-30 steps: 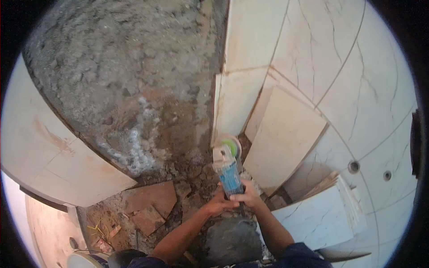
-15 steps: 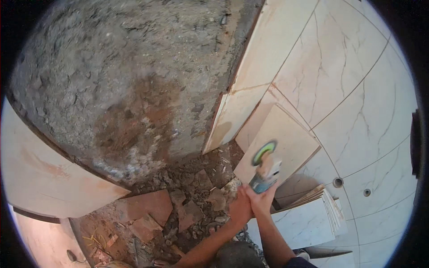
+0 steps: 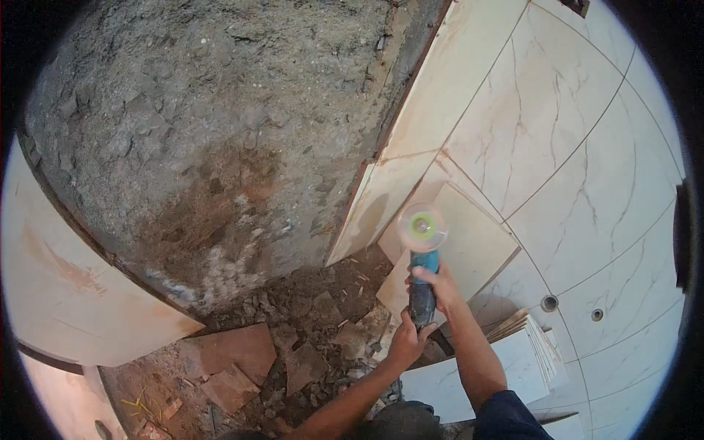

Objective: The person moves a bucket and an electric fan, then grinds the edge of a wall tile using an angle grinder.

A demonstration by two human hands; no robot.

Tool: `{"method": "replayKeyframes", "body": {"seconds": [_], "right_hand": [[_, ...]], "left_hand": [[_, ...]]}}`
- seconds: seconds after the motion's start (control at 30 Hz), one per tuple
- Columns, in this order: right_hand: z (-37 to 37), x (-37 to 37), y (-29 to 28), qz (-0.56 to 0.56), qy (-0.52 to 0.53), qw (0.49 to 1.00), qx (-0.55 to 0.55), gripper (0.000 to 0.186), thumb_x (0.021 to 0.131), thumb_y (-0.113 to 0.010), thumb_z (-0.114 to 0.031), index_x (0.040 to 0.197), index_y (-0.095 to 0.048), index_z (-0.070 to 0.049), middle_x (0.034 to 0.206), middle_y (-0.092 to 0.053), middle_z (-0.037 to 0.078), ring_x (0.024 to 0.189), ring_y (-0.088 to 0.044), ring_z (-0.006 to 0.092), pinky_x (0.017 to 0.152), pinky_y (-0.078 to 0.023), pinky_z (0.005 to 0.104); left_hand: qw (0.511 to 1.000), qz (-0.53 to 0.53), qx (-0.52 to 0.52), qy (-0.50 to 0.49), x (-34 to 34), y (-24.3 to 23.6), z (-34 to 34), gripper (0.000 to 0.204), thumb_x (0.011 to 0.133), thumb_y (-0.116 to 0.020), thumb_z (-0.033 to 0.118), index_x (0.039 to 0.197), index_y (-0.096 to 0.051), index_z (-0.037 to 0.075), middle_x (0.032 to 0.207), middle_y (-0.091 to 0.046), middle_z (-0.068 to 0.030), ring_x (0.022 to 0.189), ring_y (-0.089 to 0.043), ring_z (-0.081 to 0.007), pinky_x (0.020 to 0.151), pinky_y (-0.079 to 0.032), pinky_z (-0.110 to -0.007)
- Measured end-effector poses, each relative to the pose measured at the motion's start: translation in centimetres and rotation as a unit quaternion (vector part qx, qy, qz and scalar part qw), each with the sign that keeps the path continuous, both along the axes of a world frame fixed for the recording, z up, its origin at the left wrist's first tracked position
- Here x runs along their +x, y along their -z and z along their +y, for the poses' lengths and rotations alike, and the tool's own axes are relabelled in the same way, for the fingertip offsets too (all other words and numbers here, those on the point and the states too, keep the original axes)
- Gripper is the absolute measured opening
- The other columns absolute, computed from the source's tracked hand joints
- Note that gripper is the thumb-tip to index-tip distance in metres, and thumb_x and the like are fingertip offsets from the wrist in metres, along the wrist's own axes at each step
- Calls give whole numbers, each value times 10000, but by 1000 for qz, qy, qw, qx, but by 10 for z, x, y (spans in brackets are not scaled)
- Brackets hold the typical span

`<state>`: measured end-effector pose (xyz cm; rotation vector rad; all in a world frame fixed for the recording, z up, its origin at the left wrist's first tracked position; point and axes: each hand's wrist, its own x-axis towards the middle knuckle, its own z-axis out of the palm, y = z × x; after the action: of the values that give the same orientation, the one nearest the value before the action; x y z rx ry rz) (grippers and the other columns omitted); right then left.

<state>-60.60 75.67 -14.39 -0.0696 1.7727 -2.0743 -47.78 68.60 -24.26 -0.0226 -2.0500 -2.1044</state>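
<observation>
An angle grinder (image 3: 422, 302) with a blue and dark body points away from me, its disc (image 3: 423, 226) facing up and blurred as if spinning. My right hand (image 3: 441, 287) wraps round the middle of the body, thumb across the top. At the rear end of the grinder, my left hand (image 3: 408, 343) is closed on the handle. Behind and below the tool, a plain cream tile (image 3: 477, 246) leans against the wall corner. The disc overlaps the tile's upper left in view; whether they touch I cannot tell.
A bare rough wall patch (image 3: 220, 95) rises ahead, bordered by tiles. Veined white tiles (image 3: 587, 147) with pipe openings (image 3: 549, 303) cover the right wall. A stack of tiles (image 3: 488, 359) stands right of my knee. Broken tile pieces (image 3: 238, 350) and rubble (image 3: 315, 315) litter the floor.
The grinder has turned from tilted over the tile to pointing straight ahead, its disc now facing up. My right hand has shifted forward along the body; my left stays at the rear.
</observation>
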Motion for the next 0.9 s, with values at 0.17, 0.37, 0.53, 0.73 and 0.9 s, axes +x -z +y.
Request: {"method": "replayKeyframes", "body": {"seconds": [0.17,0.37,0.53,0.73,0.9], "right_hand": [[-27,-1,-3,192,31,952,238,589,666,-865,-130,1175,-601,3,1004,-664,84,905,-643,192,835,-535,357],[-38,-48,-38,356,-8,890,284,533,673,-860,-130,1131,-621,-2,964,-670,55,864,-624,173,829,-523,353],[-41,-80,-82,406,-11,875,263,537,661,-863,-147,1126,-624,-24,941,-670,80,875,-633,197,844,-511,361],[-31,-81,-83,438,0,855,277,556,676,-856,-149,1158,-614,-16,976,-685,84,899,-642,196,859,-516,370],[-35,-71,-41,415,32,857,305,538,702,-846,-153,1162,-606,-12,973,-685,76,872,-643,188,825,-529,362]], "left_hand": [[998,66,-7,22,-8,35,-3,612,971,-667,327,1376,-333,13,1058,-672,-286,992,-668,-490,812,-520,-530],[885,62,-183,423,13,169,-16,596,998,-595,486,1413,-534,62,1232,-673,-187,988,-703,-321,924,-529,-453],[752,-106,-4,650,64,307,23,550,1025,-548,475,1372,-591,50,1237,-687,-136,1040,-671,-298,939,-515,-458],[785,-235,125,560,81,280,15,517,1040,-546,441,1373,-597,49,1245,-684,-111,1063,-658,-269,958,-514,-462],[789,-206,-11,578,20,148,-85,537,1031,-568,463,1376,-599,52,1254,-693,-119,1116,-661,-243,986,-517,-408]]}}
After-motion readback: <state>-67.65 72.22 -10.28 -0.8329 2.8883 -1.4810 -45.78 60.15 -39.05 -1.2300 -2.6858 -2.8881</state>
